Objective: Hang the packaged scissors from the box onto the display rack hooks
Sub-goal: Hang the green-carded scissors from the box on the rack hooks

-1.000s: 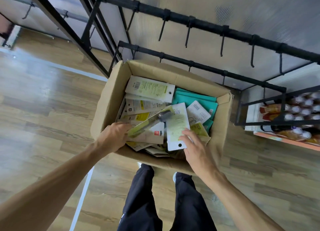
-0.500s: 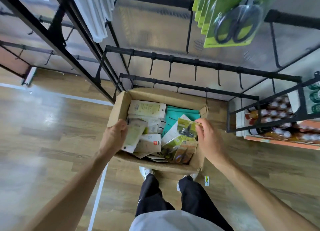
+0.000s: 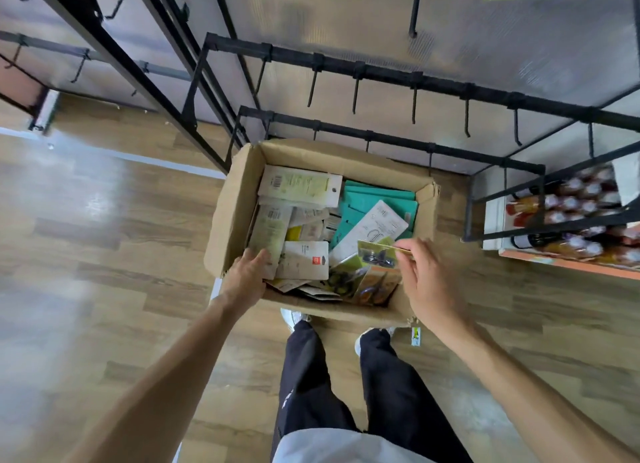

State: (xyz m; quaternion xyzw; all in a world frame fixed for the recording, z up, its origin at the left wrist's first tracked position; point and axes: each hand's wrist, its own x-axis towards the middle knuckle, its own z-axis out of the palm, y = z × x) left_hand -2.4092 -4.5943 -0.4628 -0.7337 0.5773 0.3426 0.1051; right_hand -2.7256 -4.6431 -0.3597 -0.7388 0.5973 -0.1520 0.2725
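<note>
Display rack (image 3: 412, 81) with bare hooks at 12 o'clock; open box (image 3: 239, 199) of packaged scissors below; left hand (image 3: 247, 279) grips a pack at 9 o'clock; right hand (image 3: 427, 275) fingers pinch a scissors pack (image 3: 377, 253) at 3 o'clock

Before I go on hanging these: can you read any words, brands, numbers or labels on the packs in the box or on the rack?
No text is readable.
Barcoded white pack: print blurred.
Pack with a red logo: logo too small.
White card: lettering illegible.
Pack pinched by the right hand: no legible label.
</note>
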